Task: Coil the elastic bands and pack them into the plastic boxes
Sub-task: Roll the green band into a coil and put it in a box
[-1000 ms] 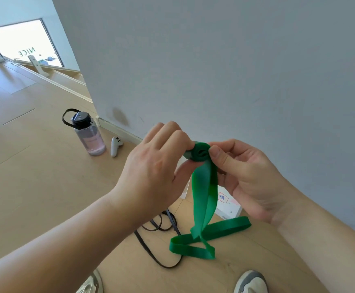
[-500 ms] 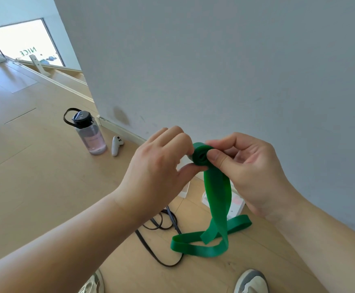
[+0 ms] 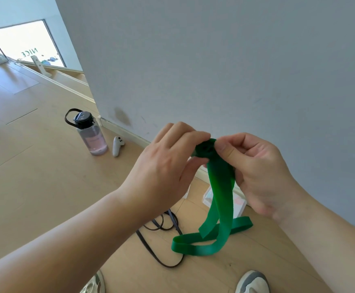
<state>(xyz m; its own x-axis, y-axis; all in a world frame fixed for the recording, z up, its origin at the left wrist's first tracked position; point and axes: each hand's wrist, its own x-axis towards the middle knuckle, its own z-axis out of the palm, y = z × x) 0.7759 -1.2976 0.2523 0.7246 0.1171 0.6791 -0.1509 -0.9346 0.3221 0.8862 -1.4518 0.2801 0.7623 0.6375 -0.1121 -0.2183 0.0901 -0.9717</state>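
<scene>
Above wooden floor (image 3: 35, 187), a green band (image 3: 220, 187) is pinched at its coil by left hand (image 3: 163, 172) and right hand (image 3: 256, 172); tension should be kept so turns stay tight.

Head-worn view, facing forward-down, close in

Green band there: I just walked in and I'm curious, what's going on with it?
A person is partway through coiling the green band. The left hand and right hand both pinch its rolled-up top end. The rest hangs loose toward the floor, near a black loop. A box sits by the wall behind it, partly hidden.
</scene>
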